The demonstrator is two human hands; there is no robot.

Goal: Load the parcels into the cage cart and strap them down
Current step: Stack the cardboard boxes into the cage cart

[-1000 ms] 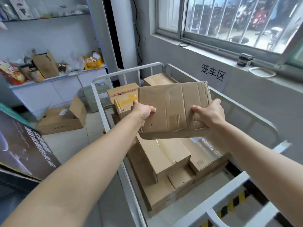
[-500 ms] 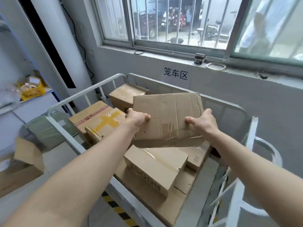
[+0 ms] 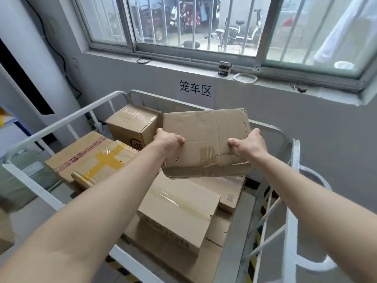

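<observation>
I hold a flat, creased cardboard parcel (image 3: 206, 137) in the air above the white cage cart (image 3: 61, 127). My left hand (image 3: 168, 140) grips its left edge and my right hand (image 3: 248, 142) grips its right edge, thumbs on top. Under it, several cardboard parcels lie in the cart: a taped box (image 3: 177, 213) at the front, a box with yellow tape (image 3: 95, 158) on the left, a taller box (image 3: 132, 123) at the back, and a flat one (image 3: 228, 190) at the right. No strap is in view.
The cart stands against a grey wall with a printed sign (image 3: 194, 88) under a barred window (image 3: 193, 23). The cart's white side frame (image 3: 289, 221) rises at the right. Yellow-black floor tape (image 3: 122, 270) runs by the cart. A white column (image 3: 30, 58) stands left.
My view has swung right, from the shelves to the wall and window. The held parcel has moved forward over the cart's middle and sits lower over the boxes. Both hands keep their grip.
</observation>
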